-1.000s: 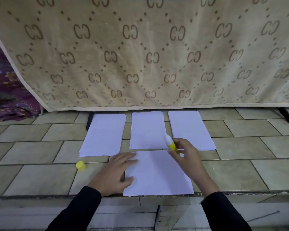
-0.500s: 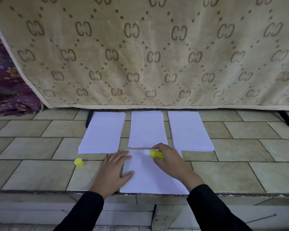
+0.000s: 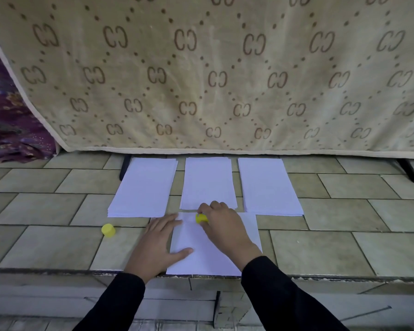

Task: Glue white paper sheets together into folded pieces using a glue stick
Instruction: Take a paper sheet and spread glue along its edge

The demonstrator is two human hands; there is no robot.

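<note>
On the smooth beige tiled ledge [image 3: 344, 249], a flat rectangular white paper sheet [image 3: 201, 259] lies at the near edge. The left hand [image 3: 158, 244] presses its left margin with straight, spread fingers. The right hand [image 3: 222, 225] curls round a yellow plastic cylindrical glue stick [image 3: 200, 218] at the sheet's far edge. Beyond the sheet lie three neat white paper stacks [image 3: 208, 180]; to its left, a round yellow cap [image 3: 108, 230].

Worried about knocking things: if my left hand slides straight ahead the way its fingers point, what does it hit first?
Probably the near left corner of the middle paper stack, just beyond the fingertips of the left hand; it would likely pass left of the glue stick.
</note>
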